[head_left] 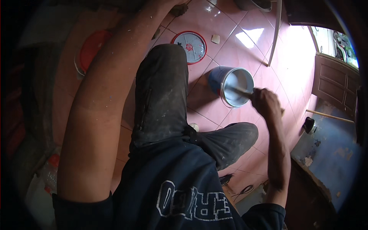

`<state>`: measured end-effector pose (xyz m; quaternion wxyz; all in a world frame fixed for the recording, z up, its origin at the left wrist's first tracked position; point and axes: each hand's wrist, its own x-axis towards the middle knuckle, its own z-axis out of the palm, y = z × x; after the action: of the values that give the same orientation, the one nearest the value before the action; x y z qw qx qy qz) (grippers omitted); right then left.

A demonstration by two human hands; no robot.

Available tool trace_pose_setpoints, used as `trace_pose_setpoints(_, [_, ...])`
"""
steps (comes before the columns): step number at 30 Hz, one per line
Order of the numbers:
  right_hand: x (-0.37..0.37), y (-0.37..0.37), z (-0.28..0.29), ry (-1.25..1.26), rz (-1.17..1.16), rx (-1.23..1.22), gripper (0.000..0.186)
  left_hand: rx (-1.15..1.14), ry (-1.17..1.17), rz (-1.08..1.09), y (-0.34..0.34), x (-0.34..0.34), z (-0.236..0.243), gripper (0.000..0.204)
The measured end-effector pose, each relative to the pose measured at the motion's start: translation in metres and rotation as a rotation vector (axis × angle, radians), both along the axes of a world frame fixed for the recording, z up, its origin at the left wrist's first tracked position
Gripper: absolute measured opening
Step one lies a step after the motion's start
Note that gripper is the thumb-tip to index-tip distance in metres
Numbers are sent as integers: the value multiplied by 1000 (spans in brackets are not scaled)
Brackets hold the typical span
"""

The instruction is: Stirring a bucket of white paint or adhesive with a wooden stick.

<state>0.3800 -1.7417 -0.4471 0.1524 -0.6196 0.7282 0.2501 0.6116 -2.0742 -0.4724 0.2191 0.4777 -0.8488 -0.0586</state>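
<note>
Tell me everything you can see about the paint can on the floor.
The paint can is a round metal tin with a blue outside and a shiny rim, lid off. It stands on the pink floor tiles, tilted by the lens, holding pale bluish-white paint. A thin stick, gripped by the right hand, reaches into it. Its round lid lies apart nearby.

Pink tiled floor [245, 27], glossy, catching bright daylight from the open doorway [326, 38] at upper right. A brown panelled door [333, 82] stands there; a blue, paint-chipped wall [333, 149] runs along the right.
</note>
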Motion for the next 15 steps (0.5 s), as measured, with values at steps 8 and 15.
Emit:
trace_pose_setpoints(8, [-50,52,-14,288,60,-62,17,-35,22,-35,2,-9,10,65])
trace_pose_setpoints(15, [20,10,3,44,31,10,22,-40,37,-45,-1,-3,1,66])
